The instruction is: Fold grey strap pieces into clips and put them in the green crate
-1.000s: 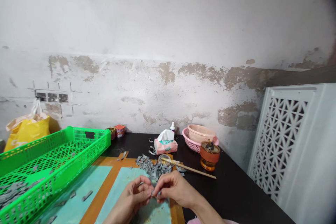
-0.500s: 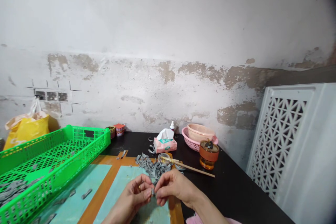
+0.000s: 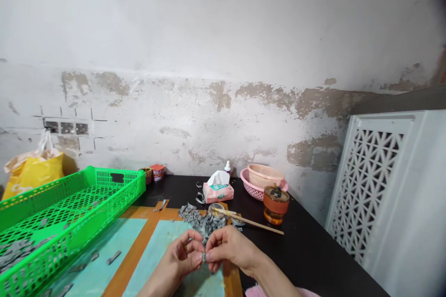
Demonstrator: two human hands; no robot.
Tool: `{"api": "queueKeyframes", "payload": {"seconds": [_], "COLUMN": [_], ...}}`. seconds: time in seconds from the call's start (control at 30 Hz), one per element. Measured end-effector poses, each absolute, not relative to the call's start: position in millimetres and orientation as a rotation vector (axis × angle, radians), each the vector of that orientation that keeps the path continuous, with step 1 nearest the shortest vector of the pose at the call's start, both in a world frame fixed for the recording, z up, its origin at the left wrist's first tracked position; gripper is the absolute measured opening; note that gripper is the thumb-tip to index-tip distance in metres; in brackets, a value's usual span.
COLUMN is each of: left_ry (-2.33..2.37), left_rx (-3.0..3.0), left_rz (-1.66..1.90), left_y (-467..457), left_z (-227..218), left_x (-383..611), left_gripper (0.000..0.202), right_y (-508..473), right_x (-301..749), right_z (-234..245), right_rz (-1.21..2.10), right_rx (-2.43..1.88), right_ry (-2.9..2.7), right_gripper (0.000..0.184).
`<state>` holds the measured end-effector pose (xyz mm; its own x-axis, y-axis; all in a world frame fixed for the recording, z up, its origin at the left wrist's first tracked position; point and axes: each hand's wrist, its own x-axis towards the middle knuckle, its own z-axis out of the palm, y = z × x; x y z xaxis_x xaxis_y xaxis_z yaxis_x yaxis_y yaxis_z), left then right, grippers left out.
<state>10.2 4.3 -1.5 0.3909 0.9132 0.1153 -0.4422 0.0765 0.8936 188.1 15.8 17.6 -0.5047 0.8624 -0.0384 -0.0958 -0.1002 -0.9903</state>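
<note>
A small grey strip-like piece (image 3: 204, 256) is pinched between the fingertips of both hands, low in the middle of the head view. My left hand (image 3: 181, 260) grips it from the left with thumb and fingers closed. From the right, my right hand (image 3: 232, 250) has its thumb and fingertips closed on the same piece. Most of the piece is covered by fingers. Just beyond the hands lies a heap of grey strips (image 3: 197, 218), partly hidden by them. Under the hands is a pale blue mat (image 3: 153, 253) edged with brown tape.
A green crate (image 3: 114, 204) with grey strips in it stands at left. A wooden stick (image 3: 259, 226) lies across a small round dish (image 3: 216, 209). Farther back are a tissue box (image 3: 218, 193), a lidded amber jar (image 3: 276, 206) and pink basins (image 3: 265, 177).
Both hands stay together around the small grey piece, with the right fingertips slightly closer to it. The whole view has shifted slightly.
</note>
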Motion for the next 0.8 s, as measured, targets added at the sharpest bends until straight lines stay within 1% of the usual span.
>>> {"api": "queueKeyframes", "payload": {"seconds": [0.17, 0.33, 0.5, 0.7, 0.8], "left_ry": [0.590, 0.592, 0.561, 0.548, 0.560], "left_rx": [1.107, 1.134, 1.065, 0.952, 0.919], "left_rz": [1.078, 1.098, 1.123, 1.129, 1.131], "left_y": [3.7, 3.6, 3.5, 3.7, 6.9], "left_z": [-0.8, 1.3, 3.0, -2.1, -7.5], "left_x": [9.3, 10.2, 12.3, 15.2, 16.0], "left_gripper": [0.026, 0.020, 0.023, 0.025, 0.028], "right_y": [13.2, 14.6, 15.9, 17.8, 20.0], "right_x": [187.5, 180.1, 174.0, 173.3, 171.7], "right_z": [20.8, 14.2, 8.9, 2.3, -2.6], "right_rz": [1.658, 1.624, 1.564, 1.445, 1.415], "right_rx": [-0.877, -0.843, -0.725, -0.672, -0.651], "right_ry": [-1.503, -1.474, -1.412, -1.506, -1.501], "right_gripper": [0.041, 0.043, 0.045, 0.031, 0.028]}}
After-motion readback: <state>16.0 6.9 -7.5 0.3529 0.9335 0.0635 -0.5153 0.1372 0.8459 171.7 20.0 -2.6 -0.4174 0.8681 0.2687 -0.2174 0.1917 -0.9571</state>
